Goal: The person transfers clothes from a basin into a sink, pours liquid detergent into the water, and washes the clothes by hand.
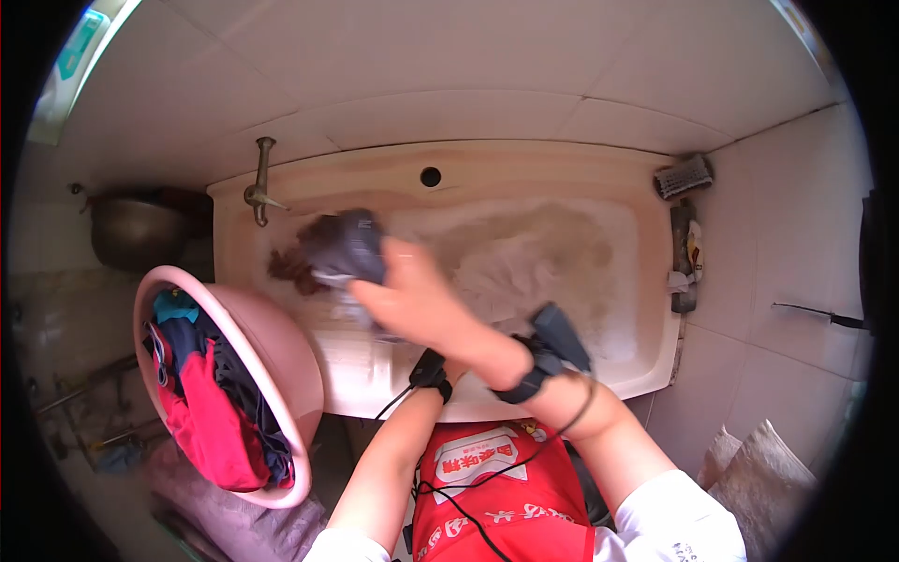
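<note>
My right hand (412, 286) reaches across to the left side of the sink, smeared by motion. Its fingers are wrapped round a dark grey cloth (354, 245), which looks like a garment. Beside and partly behind this cloth lies a reddish-brown cloth (292, 267) in the basin. My left hand (456, 371) is low at the sink's front edge, mostly covered by my right forearm, so its fingers are hidden. Cloudy, sudsy water and a pale cloth (510, 272) lie in the middle of the white sink (552, 173). Black straps with cabled devices sit on both wrists.
Left of the sink, a tilted pink basin (300, 351) holds red and dark clothes. A metal tap (263, 183) rises at the back left, near a metal bowl (139, 231). A scrub brush (683, 176) rests on the right rim, above a dark holder (685, 258).
</note>
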`<state>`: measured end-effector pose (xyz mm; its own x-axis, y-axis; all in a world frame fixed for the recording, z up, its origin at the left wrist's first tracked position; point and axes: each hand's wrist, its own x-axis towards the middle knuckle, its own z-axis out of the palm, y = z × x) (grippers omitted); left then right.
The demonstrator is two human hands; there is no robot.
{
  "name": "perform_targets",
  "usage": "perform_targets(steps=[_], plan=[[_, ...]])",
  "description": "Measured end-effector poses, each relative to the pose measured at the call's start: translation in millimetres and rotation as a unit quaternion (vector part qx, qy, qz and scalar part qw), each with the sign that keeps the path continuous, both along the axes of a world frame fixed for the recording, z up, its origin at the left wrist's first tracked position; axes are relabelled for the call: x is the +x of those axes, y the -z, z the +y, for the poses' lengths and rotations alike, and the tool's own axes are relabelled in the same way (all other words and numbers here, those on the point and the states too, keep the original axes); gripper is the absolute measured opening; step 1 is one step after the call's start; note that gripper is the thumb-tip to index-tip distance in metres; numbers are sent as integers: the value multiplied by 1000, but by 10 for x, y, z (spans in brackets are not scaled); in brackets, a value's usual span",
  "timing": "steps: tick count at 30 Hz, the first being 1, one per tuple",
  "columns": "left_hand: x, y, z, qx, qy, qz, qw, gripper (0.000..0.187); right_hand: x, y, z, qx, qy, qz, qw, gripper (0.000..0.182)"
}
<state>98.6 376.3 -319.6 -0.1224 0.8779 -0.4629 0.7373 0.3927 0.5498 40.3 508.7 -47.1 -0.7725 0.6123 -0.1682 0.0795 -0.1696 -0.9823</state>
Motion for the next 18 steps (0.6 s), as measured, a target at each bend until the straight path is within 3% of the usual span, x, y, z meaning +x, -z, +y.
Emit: perform_targets(steps=[1,2,4,5,6,7,9,10,11,12,14,16,18], plan=[[-64,-33,-30,-6,12,-9,1000,46,-224,61,-96,26,17,64,997,29],[-150,-78,-38,-6,15,-21,1000,46,-376,123,-106,-5,-106,18,994,44],[-366,-165,-23,21,-3,-11,1000,47,-528,449,-308,199,-26,-1,980,55],[-524,-241,31,34,-17,4,999,48,-451,517,-234,200,-21,-5,980,55],[-707,-300,114,37,-31,33,998,48,-303,577,-104,242,-54,-82,965,58],[-903,-355,191,27,-43,77,996,49,-124,648,16,279,-89,-159,943,60],[-1417,-434,361,-12,-66,198,978,50,331,1350,198,362,-62,-213,905,61],[-1702,-263,385,32,-70,332,940,50,541,1462,343,305,-96,-326,889,61],[-1946,-95,367,75,-70,459,883,50,835,1671,355,362,-67,-368,854,60],[-2036,-190,345,75,-70,458,883,50,1123,1898,323,416,-36,-407,812,61],[-2145,-474,319,59,-87,463,880,49,1523,2169,271,436,-37,-386,812,54],[-2338,-366,312,20,-76,462,883,51,1796,2440,201,454,-35,-363,813,48],[-2490,-258,228,-25,-65,461,885,53,2009,2667,94,509,-144,-380,759,49]])
